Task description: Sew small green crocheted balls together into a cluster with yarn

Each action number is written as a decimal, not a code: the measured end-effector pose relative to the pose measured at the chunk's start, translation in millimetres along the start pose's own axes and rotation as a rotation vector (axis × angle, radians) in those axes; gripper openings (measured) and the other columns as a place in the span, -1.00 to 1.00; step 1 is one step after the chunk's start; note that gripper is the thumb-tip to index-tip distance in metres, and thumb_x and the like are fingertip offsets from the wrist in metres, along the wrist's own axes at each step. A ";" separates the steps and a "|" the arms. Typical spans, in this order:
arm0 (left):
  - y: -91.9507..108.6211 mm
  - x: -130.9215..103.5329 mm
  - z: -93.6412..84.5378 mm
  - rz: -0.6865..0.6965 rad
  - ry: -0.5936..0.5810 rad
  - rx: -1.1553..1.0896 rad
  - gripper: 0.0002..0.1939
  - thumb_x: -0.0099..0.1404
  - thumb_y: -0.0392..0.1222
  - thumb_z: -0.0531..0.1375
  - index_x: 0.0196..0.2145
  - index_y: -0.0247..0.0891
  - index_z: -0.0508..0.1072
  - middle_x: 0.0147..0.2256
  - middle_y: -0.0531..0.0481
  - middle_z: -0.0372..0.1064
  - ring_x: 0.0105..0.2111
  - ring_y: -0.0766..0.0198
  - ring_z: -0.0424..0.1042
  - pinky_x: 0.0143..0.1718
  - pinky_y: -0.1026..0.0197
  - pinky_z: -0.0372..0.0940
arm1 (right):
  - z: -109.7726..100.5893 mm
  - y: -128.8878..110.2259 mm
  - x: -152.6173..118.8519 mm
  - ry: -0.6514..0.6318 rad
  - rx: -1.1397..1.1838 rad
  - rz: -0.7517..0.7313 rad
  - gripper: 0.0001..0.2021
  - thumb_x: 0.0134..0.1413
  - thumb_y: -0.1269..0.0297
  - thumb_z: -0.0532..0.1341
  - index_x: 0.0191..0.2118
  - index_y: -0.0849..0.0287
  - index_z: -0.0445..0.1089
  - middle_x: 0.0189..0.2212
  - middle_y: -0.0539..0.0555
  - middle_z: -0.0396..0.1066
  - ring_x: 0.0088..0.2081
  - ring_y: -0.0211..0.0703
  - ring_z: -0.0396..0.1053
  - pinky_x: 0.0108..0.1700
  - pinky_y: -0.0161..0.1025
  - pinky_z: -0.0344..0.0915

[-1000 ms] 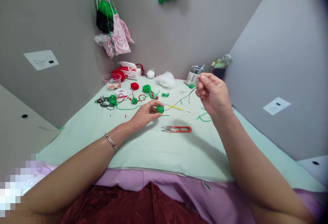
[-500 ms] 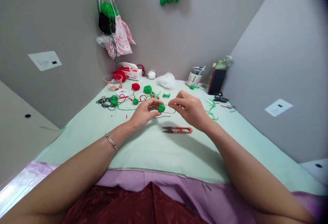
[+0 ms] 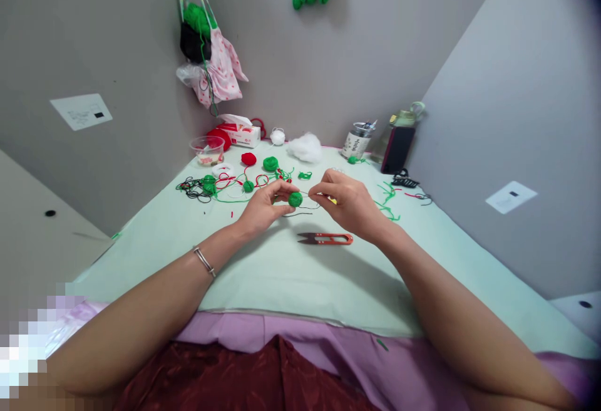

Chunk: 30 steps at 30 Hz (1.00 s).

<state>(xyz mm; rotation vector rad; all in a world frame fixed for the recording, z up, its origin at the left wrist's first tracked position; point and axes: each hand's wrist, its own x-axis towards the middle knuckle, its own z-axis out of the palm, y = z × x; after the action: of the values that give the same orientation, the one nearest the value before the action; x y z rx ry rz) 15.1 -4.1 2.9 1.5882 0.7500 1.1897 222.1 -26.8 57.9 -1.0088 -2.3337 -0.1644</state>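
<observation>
A small green yarn ball (image 3: pixel 295 199) is pinched between the thumb and fingers of my left hand (image 3: pixel 268 205). Just right of it, my right hand (image 3: pixel 342 199) is closed in a fingertip pinch on a fine line that reaches toward the ball; whether this is thread or a needle I cannot tell. A loose loop of dark thread (image 3: pixel 307 207) hangs between the two hands. A bit of yellow shows under my right fingers, mostly hidden. Below the hands, orange-handled thread snips (image 3: pixel 326 239) lie flat, blades pointing left.
Behind my left hand are a red yarn ball (image 3: pixel 248 159), a green one (image 3: pixel 271 163) and tangled black cord (image 3: pixel 192 188). White stuffing (image 3: pixel 305 147), a tissue box (image 3: pixel 245 135), a pen tin (image 3: pixel 357 141) and a phone (image 3: pixel 398 150) stand along the back. Green yarn scraps (image 3: pixel 387 195) lie right.
My right hand has shifted very slightly, and a bit of yellow now shows beneath its fingers. My left hand and the green ball are nearly still.
</observation>
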 end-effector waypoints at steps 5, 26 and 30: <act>1.1 -1.3 -0.1 0.031 0.011 0.051 -0.71 0.03 -0.34 0.32 -0.22 -0.25 0.47 -0.21 -0.02 0.42 -0.15 0.22 0.40 0.03 0.06 0.26 | 0.1 -1.0 -0.1 -0.023 0.028 0.014 -0.82 0.23 0.44 0.15 -0.30 0.15 0.50 -0.39 0.05 0.31 -0.38 -0.24 0.24 -0.33 -0.26 0.12; 2.5 0.8 -0.2 0.032 -0.006 -0.095 -0.68 -0.04 -0.34 0.40 -0.30 -0.27 0.44 -0.29 0.03 0.36 -0.20 0.25 0.40 -0.04 0.08 0.27 | -6.8 8.7 4.7 -0.089 0.448 0.227 -0.88 0.17 0.31 0.25 -0.31 0.12 0.56 -0.44 0.00 0.25 -0.42 -0.27 0.19 -0.33 -0.24 0.15; 1.7 1.5 -0.6 0.040 0.004 -0.079 -0.68 -0.05 -0.35 0.39 -0.30 -0.26 0.44 -0.28 0.04 0.36 -0.21 0.27 0.38 -0.02 0.07 0.26 | -7.8 6.0 4.3 -0.088 0.384 0.209 -0.87 0.18 0.35 0.23 -0.31 0.13 0.55 -0.44 -0.01 0.24 -0.42 -0.28 0.20 -0.33 -0.26 0.14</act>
<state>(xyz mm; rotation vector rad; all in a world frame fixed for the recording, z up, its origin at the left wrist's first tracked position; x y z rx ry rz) 15.0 -3.1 5.1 1.5424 0.6687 1.2374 227.6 -22.4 66.0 -1.0664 -2.2007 0.4025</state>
